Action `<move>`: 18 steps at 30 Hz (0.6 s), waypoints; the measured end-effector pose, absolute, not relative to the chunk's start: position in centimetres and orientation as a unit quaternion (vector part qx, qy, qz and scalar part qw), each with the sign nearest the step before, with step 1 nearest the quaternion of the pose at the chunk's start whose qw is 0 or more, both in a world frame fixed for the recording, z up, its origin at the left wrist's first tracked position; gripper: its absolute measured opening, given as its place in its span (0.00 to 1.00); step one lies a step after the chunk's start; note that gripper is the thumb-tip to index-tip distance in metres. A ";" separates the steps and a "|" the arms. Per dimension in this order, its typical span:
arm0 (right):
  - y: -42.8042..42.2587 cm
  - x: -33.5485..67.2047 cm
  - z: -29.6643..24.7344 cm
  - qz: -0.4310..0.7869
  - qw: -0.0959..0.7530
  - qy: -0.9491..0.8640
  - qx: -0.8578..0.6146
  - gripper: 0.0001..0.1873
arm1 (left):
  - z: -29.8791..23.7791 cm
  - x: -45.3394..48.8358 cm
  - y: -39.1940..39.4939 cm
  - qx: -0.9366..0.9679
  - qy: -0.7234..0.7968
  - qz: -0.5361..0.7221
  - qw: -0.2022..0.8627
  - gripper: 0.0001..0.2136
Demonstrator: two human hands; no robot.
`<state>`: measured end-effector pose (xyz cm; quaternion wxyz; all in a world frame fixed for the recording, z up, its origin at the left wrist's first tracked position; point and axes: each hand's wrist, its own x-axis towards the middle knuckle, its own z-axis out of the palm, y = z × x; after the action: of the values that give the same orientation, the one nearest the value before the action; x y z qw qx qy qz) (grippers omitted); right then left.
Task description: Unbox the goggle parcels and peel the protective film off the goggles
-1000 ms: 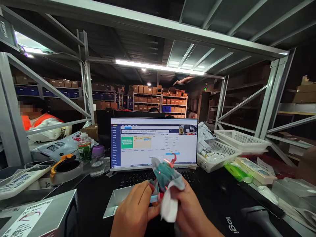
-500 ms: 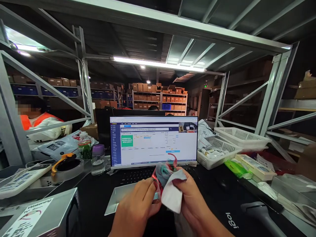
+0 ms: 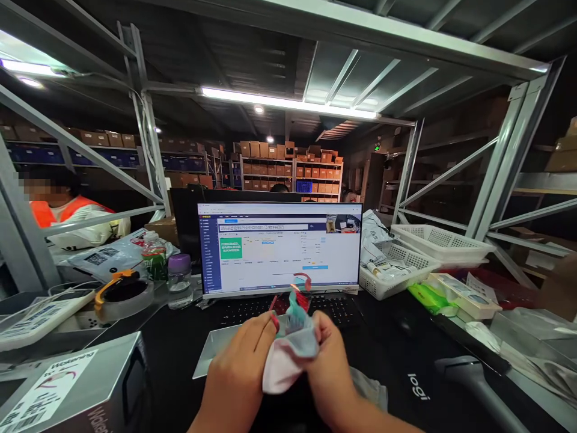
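Observation:
In the head view my left hand (image 3: 241, 361) closes its fingers on the left edge of a white cloth (image 3: 283, 365). My right hand (image 3: 332, 358) pinches the cloth's right side. A teal and grey bundle (image 3: 296, 314) and a thin red curved band (image 3: 303, 280) stick up from the cloth between both hands; what is inside cannot be made out. Just behind my left hand lies an open pale grey box part (image 3: 213, 350). Under my right forearm is a clear plastic bag (image 3: 372, 388). The keyboard (image 3: 243, 311) sits beyond my hands.
A monitor (image 3: 265, 252) stands ahead. On the left are a grey "Wakening" box (image 3: 118, 370), a tape dispenser (image 3: 121, 294) and a purple-capped bottle (image 3: 180, 282). On the right are white baskets (image 3: 387, 288) and a handheld scanner (image 3: 473, 376). A person in an orange vest (image 3: 74, 207) is far left.
The white cloth has moved left and now spreads between both hands. My right hand has turned more upright. The whole view has shifted slightly.

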<state>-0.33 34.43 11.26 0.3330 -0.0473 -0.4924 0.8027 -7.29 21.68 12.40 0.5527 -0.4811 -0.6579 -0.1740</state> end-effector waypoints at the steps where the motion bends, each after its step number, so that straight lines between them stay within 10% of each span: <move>1: 34.1 -0.6 10.9 0.780 0.345 -0.521 -0.045 0.32 | 12.4 -7.4 21.6 -0.472 -0.661 -0.171 0.557 0.16; 9: 39.5 -0.6 12.8 0.701 0.285 -0.654 -0.018 0.12 | 13.4 -7.3 21.4 -0.480 -0.638 -0.226 0.559 0.12; 18: 41.4 1.0 14.2 0.718 0.225 -0.657 0.048 0.14 | 13.2 -6.5 21.0 -0.444 -0.661 -0.243 0.554 0.07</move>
<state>0.95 41.40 14.21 0.2248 0.0479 -0.6567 0.7182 -6.46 21.05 13.16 0.5539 -0.4439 -0.6611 -0.2429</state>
